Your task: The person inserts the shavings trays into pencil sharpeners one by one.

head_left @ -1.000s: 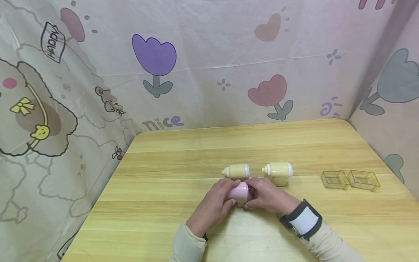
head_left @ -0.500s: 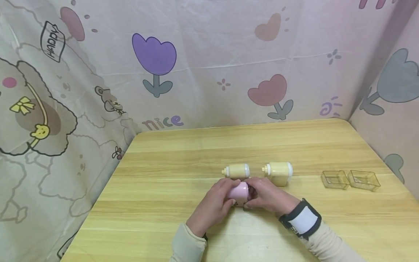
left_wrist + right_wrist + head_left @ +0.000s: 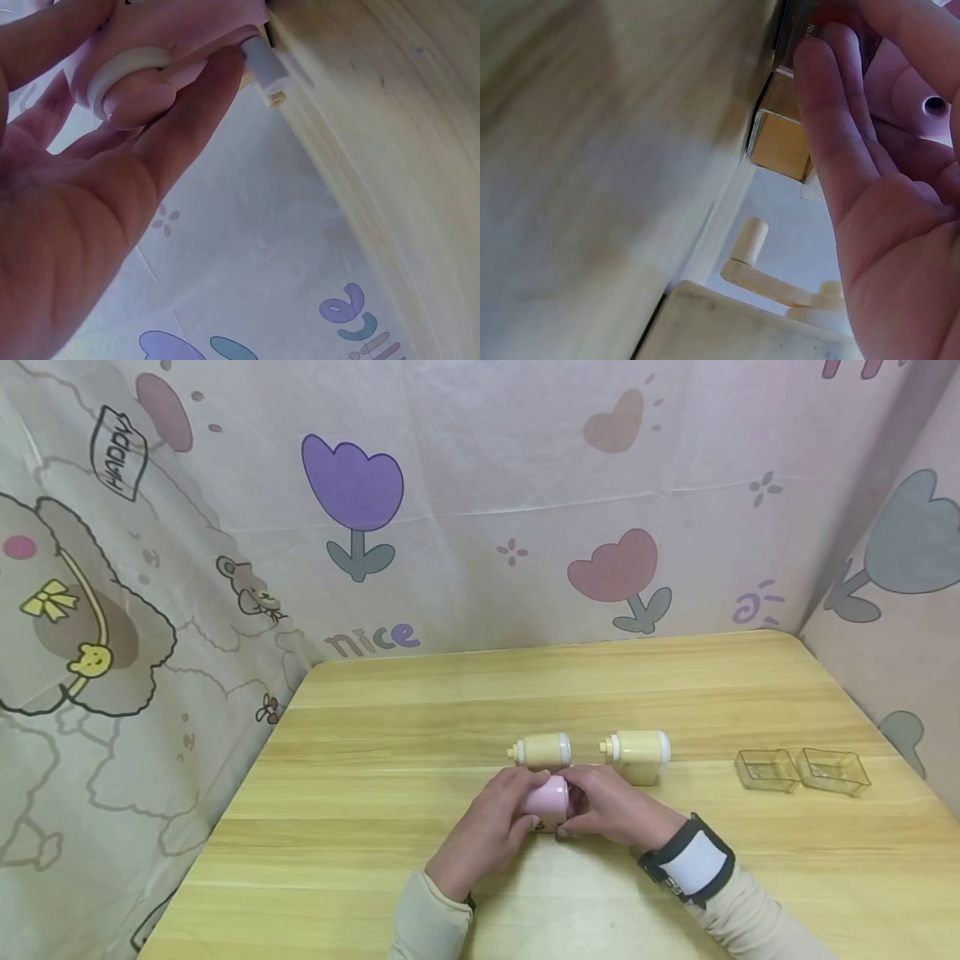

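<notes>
A pink hand-crank pencil sharpener point(image 3: 550, 797) sits on the table between both hands. My left hand point(image 3: 487, 828) grips its left side, with fingers over the top and the thumb at the front. Its crank handle point(image 3: 264, 66), tipped in pale grey, shows beside the fingers in the left wrist view. At the sharpener's right end, my right hand point(image 3: 615, 806) pinches a dark translucent drawer point(image 3: 831, 16), which the fingers mostly cover. Just behind the hands lie two cream-yellow pencil sharpeners, a left one point(image 3: 543, 750) and a right one point(image 3: 642, 755).
Two clear yellowish drawers, one point(image 3: 768, 772) beside the other point(image 3: 832, 772), sit toward the table's right edge. A printed cloth point(image 3: 480, 502) hangs behind the wooden table point(image 3: 390, 718) and on both sides.
</notes>
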Demonstrator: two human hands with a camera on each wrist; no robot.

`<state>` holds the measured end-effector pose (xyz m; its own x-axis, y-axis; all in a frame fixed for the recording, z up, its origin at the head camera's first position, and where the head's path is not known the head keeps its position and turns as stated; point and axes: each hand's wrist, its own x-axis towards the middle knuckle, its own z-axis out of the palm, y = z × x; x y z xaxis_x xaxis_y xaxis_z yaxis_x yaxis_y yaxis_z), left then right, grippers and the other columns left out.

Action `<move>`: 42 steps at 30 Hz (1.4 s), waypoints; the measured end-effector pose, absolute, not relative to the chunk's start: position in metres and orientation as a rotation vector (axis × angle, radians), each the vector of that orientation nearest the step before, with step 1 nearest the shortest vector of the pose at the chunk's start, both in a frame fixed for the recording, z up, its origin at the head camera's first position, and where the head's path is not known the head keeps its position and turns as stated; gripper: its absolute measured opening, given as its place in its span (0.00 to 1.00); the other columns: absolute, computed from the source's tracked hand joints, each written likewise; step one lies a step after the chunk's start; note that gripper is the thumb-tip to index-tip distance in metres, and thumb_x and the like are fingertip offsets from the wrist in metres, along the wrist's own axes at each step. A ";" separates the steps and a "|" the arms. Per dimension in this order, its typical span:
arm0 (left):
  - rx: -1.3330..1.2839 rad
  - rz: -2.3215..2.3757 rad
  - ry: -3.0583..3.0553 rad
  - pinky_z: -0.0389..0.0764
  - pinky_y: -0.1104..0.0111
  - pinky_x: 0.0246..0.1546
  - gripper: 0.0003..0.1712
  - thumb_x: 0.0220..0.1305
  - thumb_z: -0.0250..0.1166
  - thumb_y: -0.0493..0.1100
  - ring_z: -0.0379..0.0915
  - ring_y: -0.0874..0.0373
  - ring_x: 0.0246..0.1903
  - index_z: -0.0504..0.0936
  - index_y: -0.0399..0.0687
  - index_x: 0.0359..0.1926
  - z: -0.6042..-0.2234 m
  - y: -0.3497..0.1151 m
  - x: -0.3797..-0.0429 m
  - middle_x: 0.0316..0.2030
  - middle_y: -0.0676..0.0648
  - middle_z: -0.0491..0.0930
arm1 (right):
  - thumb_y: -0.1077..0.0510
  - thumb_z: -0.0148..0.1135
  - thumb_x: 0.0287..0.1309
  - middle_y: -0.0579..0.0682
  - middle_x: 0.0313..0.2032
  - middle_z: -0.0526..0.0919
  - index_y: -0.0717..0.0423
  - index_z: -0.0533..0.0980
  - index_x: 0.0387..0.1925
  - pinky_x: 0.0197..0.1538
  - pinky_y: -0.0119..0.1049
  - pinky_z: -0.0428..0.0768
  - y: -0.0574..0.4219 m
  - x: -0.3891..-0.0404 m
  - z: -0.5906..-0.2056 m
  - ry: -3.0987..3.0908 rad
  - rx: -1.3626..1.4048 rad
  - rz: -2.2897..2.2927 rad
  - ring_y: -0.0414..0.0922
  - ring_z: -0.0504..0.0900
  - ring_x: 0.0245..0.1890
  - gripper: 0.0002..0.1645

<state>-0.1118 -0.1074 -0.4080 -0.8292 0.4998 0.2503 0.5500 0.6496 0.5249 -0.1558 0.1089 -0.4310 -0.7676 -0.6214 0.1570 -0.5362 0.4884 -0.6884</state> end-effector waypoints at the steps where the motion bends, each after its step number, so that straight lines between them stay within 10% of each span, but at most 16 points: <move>1: -0.887 -0.934 -2.783 0.67 0.64 0.61 0.28 0.61 0.62 0.36 0.66 0.56 0.59 0.70 0.51 0.62 -0.407 -0.108 -0.112 0.60 0.49 0.70 | 0.52 0.77 0.36 0.41 0.39 0.79 0.53 0.76 0.49 0.39 0.34 0.78 0.109 -0.156 -0.430 2.599 -1.015 -1.151 0.38 0.77 0.36 0.33; 10: -0.895 -1.264 -2.808 0.75 0.63 0.50 0.28 0.55 0.66 0.33 0.71 0.56 0.50 0.74 0.53 0.57 -0.399 -0.145 -0.114 0.55 0.50 0.74 | 0.51 0.75 0.41 0.44 0.31 0.80 0.62 0.72 0.55 0.34 0.31 0.79 0.127 -0.141 -0.422 2.494 -0.999 -1.174 0.36 0.77 0.29 0.39; 28: -0.544 -0.942 -2.666 0.56 0.46 0.64 0.38 0.55 0.68 0.40 0.53 0.42 0.65 0.63 0.44 0.65 -0.407 -0.160 -0.130 0.66 0.39 0.61 | 0.47 0.72 0.48 0.40 0.26 0.76 0.42 0.78 0.35 0.28 0.33 0.75 0.214 -0.133 -0.417 2.726 -0.746 -1.288 0.39 0.73 0.26 0.13; 35: -0.904 -0.999 -2.331 0.76 0.66 0.50 0.27 0.58 0.66 0.39 0.70 0.55 0.50 0.71 0.46 0.59 -0.402 -0.135 -0.126 0.53 0.47 0.74 | 0.46 0.67 0.55 0.41 0.28 0.77 0.48 0.78 0.38 0.30 0.33 0.75 0.255 -0.146 -0.421 3.012 -0.467 -1.102 0.37 0.74 0.27 0.13; 42: -1.165 -1.107 -2.520 0.73 0.81 0.34 0.16 0.63 0.62 0.43 0.71 0.67 0.32 0.77 0.43 0.51 -0.413 -0.109 -0.116 0.37 0.53 0.78 | 0.53 0.68 0.53 0.53 0.35 0.79 0.60 0.76 0.47 0.33 0.42 0.74 0.281 -0.153 -0.433 3.248 -0.301 -0.994 0.46 0.76 0.32 0.22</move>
